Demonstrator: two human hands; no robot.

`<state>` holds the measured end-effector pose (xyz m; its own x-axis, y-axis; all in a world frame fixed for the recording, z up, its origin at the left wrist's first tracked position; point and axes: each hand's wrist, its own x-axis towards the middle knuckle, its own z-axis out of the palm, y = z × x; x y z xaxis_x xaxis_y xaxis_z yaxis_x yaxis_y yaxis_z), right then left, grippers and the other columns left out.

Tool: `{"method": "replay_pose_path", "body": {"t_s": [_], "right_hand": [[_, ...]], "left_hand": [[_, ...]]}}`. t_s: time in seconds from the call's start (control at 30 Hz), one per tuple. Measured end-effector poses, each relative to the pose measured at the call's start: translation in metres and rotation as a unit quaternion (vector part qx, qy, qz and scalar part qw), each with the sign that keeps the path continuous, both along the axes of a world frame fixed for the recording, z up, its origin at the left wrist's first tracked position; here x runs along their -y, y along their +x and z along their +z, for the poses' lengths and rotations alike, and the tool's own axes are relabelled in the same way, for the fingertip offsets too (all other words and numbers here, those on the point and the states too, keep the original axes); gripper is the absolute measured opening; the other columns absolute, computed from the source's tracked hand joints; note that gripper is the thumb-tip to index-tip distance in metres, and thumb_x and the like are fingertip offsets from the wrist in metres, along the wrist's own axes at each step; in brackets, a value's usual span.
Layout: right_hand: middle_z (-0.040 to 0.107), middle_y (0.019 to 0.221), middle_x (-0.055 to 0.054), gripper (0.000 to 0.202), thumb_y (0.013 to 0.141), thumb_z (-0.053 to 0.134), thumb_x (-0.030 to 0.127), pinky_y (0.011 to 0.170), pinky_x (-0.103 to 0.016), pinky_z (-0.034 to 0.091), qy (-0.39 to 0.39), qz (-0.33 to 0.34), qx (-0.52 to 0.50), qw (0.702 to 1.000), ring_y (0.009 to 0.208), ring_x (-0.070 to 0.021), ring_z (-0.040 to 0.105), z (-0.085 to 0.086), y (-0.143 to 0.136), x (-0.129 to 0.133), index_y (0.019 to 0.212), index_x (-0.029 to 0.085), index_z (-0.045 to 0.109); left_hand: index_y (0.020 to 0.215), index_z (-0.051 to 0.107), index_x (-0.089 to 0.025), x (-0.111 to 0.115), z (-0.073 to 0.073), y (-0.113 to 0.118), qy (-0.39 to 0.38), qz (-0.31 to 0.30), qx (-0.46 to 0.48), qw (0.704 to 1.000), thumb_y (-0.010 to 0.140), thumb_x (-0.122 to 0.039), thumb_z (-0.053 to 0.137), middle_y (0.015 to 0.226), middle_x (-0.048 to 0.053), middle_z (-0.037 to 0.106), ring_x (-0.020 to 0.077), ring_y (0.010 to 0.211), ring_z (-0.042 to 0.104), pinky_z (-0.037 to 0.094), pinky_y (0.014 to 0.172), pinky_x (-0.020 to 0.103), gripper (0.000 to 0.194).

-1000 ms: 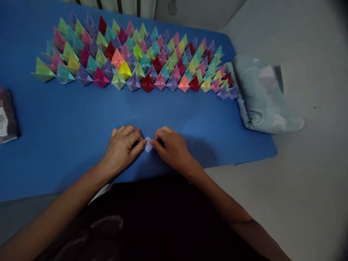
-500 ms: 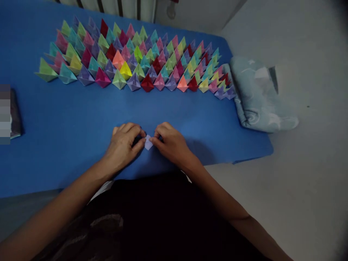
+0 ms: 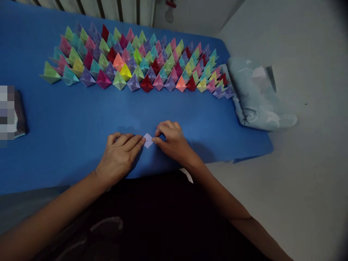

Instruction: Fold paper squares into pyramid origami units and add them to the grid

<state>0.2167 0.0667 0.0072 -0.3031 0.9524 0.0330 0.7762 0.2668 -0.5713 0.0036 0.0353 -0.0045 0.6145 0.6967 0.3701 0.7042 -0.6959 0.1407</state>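
Observation:
A small lilac folded paper lies as a diamond on the blue surface, near its front edge. The fingertips of my left hand press on its left corner, the fingers close together and stretched over the surface. My right hand holds the right corner with thumb and curled fingers. Beyond the hands stand several rows of folded paper boats in green, blue, purple, pink, red, orange and yellow.
A folded grey-blue patterned cloth rests at the right end of the surface, against the pale wall. At the left edge is a dark object, partly blurred out. White slats rise behind the boats.
My left hand has shifted left and its fingers have straightened from a pinch, now flatter on the paper. More of the lilac paper shows. The view has shifted slightly.

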Motion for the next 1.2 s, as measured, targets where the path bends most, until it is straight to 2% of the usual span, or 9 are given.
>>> {"method": "replay_pose_path", "body": {"t_s": [0.1, 0.5, 0.7, 0.93, 1.07, 1.13, 1.2], "right_hand": [[0.066, 0.104, -0.005, 0.006, 0.087, 0.062, 0.019, 0.095, -0.037, 0.037, -0.009, 0.005, -0.006, 1.0, 0.101, -0.0213, 0.056, 0.002, 0.001, 0.0, 0.082, 0.021, 0.06], [0.067, 0.11, -0.007, 0.003, 0.087, 0.063, 0.022, 0.089, -0.037, 0.037, -0.015, -0.007, 0.007, 1.0, 0.104, -0.0242, 0.054, 0.001, -0.001, 0.002, 0.085, 0.02, 0.061], [0.066, 0.106, -0.007, 0.01, 0.088, 0.064, 0.032, 0.084, -0.038, 0.035, -0.013, -0.039, 0.041, 0.998, 0.099, -0.0257, 0.053, 0.005, -0.014, 0.003, 0.086, 0.021, 0.062], [0.065, 0.109, -0.007, 0.011, 0.09, 0.062, 0.033, 0.082, -0.039, 0.032, -0.037, -0.034, 0.07, 0.996, 0.102, -0.0275, 0.051, 0.008, -0.019, 0.002, 0.092, 0.022, 0.064], [0.066, 0.111, -0.007, 0.012, 0.091, 0.06, 0.034, 0.08, -0.038, 0.031, -0.021, -0.024, 0.077, 0.997, 0.101, -0.0268, 0.051, 0.005, -0.019, 0.004, 0.094, 0.022, 0.063], [0.066, 0.109, -0.006, 0.013, 0.091, 0.06, 0.035, 0.079, -0.037, 0.031, -0.004, -0.027, 0.068, 0.997, 0.1, -0.0261, 0.052, 0.002, -0.018, 0.006, 0.093, 0.022, 0.063], [0.067, 0.106, -0.006, 0.013, 0.09, 0.063, 0.035, 0.081, -0.037, 0.032, 0.011, -0.04, 0.052, 0.998, 0.1, -0.0253, 0.053, -0.002, -0.016, 0.007, 0.091, 0.022, 0.062]], "left_hand": [[0.124, 0.069, -0.019, 0.001, 0.0, -0.001, -0.007, 0.007, 0.007, 1.0, 0.102, -0.013, 0.042, 0.121, 0.01, 0.075, 0.0284, 0.103, 0.068, 0.041, 0.088, 0.045, 0.035], [0.128, 0.066, -0.017, 0.01, -0.002, -0.008, -0.026, 0.004, 0.005, 1.0, 0.099, -0.007, 0.04, 0.128, 0.013, 0.071, 0.0301, 0.113, 0.067, 0.044, 0.095, 0.048, 0.04], [0.124, 0.068, -0.013, 0.008, 0.0, -0.006, -0.012, 0.004, -0.012, 1.0, 0.099, -0.008, 0.039, 0.125, 0.014, 0.073, 0.0312, 0.11, 0.068, 0.045, 0.094, 0.049, 0.038], [0.121, 0.07, -0.018, 0.009, 0.0, -0.005, -0.058, 0.019, 0.029, 0.998, 0.099, -0.01, 0.042, 0.121, 0.014, 0.074, 0.0321, 0.111, 0.067, 0.045, 0.093, 0.05, 0.036], [0.106, 0.072, -0.018, -0.008, 0.006, -0.001, -0.088, 0.021, 0.036, 0.995, 0.098, -0.02, 0.046, 0.113, 0.012, 0.075, 0.0292, 0.099, 0.069, 0.046, 0.088, 0.047, 0.027], [0.101, 0.072, -0.017, -0.027, 0.011, 0.003, -0.138, 0.008, 0.031, 0.99, 0.096, -0.025, 0.051, 0.109, 0.012, 0.074, 0.0265, 0.094, 0.068, 0.047, 0.085, 0.043, 0.023], [0.106, 0.07, -0.017, -0.049, 0.015, 0.009, -0.2, -0.027, 0.028, 0.979, 0.093, -0.024, 0.053, 0.107, 0.011, 0.072, 0.0242, 0.094, 0.067, 0.049, 0.084, 0.037, 0.023]]}}
